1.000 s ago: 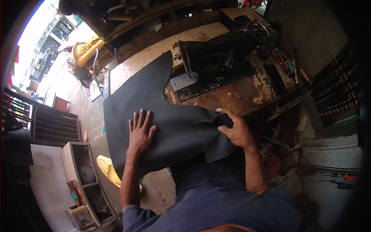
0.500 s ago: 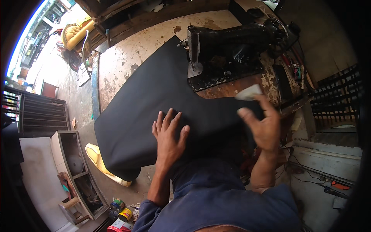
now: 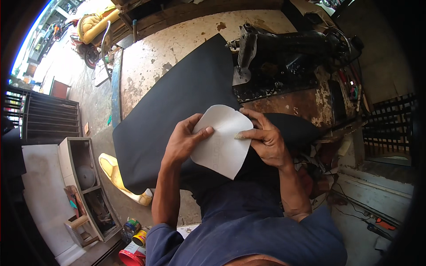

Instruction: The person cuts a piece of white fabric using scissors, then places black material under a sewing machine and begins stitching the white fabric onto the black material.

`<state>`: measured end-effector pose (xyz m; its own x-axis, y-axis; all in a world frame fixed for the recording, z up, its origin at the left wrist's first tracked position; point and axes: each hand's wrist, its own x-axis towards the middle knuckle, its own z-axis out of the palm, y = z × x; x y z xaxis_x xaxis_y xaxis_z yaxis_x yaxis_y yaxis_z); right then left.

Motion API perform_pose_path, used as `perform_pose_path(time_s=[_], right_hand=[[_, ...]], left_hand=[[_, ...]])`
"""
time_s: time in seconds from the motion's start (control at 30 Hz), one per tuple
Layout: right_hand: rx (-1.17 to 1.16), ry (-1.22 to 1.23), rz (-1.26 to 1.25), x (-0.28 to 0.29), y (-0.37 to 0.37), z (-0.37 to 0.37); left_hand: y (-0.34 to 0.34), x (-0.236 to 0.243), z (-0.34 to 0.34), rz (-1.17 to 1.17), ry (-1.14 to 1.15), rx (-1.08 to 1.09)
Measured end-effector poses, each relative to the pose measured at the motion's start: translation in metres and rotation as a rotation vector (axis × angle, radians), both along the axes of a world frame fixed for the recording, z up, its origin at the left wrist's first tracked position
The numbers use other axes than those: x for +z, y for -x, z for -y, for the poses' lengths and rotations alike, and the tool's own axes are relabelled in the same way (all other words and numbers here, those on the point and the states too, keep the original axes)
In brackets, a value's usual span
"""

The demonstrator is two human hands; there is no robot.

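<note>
Brought together since the earlier frame: left hand (image 3: 180, 140) and right hand (image 3: 269, 142). Worn table (image 3: 146, 57) bears part of one dark sheet (image 3: 173, 106), likely sparing the hands its weight; one white piece (image 3: 224, 144) is above the sheet, pinched near opposite edges by both hands, seemingly to keep it spread.
</note>
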<state>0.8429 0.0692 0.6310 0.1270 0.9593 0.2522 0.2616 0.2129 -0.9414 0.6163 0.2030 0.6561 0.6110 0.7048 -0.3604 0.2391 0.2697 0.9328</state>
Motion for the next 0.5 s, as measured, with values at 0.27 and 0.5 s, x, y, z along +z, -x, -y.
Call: perform_pose_path(time_s=[0.27, 0.5], right_hand=[[-0.062, 0.357, -0.026, 0.014, 0.026, -0.004], [0.039, 0.525, -0.041, 0.026, 0.032, 0.007]], left_hand=[[0.023, -0.014, 0.007, -0.282, -0.257, -0.056], [0.028, 0.003, 0.038, -0.392, -0.219, -0.030]])
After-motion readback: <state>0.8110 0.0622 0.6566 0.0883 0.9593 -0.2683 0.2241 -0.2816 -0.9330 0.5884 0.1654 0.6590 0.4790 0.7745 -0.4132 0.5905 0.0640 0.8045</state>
